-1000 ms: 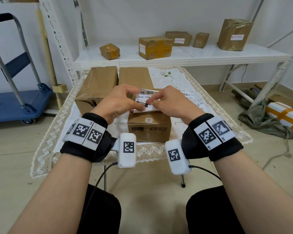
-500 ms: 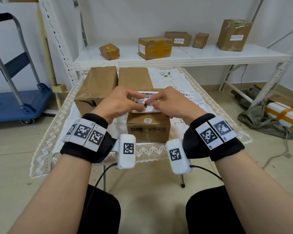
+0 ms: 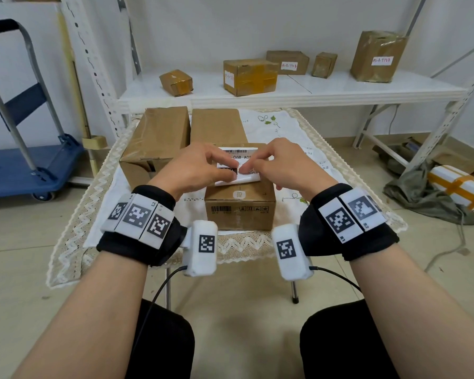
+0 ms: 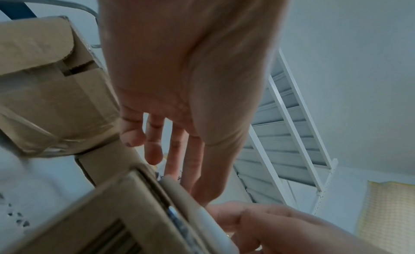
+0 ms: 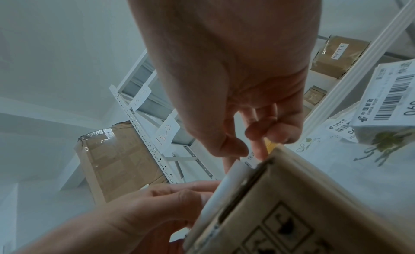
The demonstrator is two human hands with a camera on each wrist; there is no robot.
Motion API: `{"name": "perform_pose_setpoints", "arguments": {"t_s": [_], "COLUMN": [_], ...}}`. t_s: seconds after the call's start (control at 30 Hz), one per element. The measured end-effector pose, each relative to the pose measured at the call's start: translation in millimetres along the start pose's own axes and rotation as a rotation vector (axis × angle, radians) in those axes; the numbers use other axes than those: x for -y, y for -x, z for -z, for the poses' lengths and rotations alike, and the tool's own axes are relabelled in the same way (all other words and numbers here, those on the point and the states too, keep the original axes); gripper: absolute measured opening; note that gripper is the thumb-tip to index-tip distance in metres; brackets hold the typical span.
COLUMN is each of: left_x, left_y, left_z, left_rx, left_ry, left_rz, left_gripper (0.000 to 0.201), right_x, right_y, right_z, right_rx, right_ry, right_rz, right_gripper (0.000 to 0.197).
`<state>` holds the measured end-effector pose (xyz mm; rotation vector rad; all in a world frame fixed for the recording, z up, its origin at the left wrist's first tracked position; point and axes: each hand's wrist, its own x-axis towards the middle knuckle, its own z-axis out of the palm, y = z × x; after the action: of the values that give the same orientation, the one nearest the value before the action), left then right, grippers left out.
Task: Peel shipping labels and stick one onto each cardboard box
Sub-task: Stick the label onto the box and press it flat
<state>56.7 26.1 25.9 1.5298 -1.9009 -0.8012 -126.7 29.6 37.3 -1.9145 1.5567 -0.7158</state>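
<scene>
Lace-edged table (image 3: pixel 74 236): small cardboard box (image 3: pixel 241 212) at front, shipping label (image 3: pixel 240 166) lying on its top. Left hand (image 3: pixel 195 170) and right hand (image 3: pixel 282 165) above box, fingertips pinching label.

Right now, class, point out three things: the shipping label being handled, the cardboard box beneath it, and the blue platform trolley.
shipping label (image 3: pixel 240 152): head view, on its barcode strip at the far edge.
cardboard box (image 3: pixel 241 214): head view, on its near side face.
blue platform trolley (image 3: pixel 25 170): head view, on its blue deck.
</scene>
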Motion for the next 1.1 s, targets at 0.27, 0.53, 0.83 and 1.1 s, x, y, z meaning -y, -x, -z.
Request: {"name": "perform_pose_setpoints", "arguments": {"t_s": [0.27,0.53,0.83,1.1], "left_x": [0,-1,-2,-1], "left_y": [1,3,10,12], "left_z": [-1,1,6,9], "left_rx": [0.051,0.059,0.1,0.143], "left_ry": [-0.145,-0.078,-0.003,0.036], "left_rz": [-0.062,-0.045,-0.067,-0.078], "left_gripper": [0.025,0.01,0.01,0.008], "right_x": [-3,-2,-5,-6], "right_y": [0,-1,-5,-7], "right_z": [-3,-1,-4,-5], "right_rx": [-0.04,-0.057,-0.064,-0.01], "right_ry": [0.043,0.067,0.084,0.126], "right_rz": [0.006,-0.014,-0.014,0.043], "right_gripper": [0.028,0.033,0.036,0.033]}}
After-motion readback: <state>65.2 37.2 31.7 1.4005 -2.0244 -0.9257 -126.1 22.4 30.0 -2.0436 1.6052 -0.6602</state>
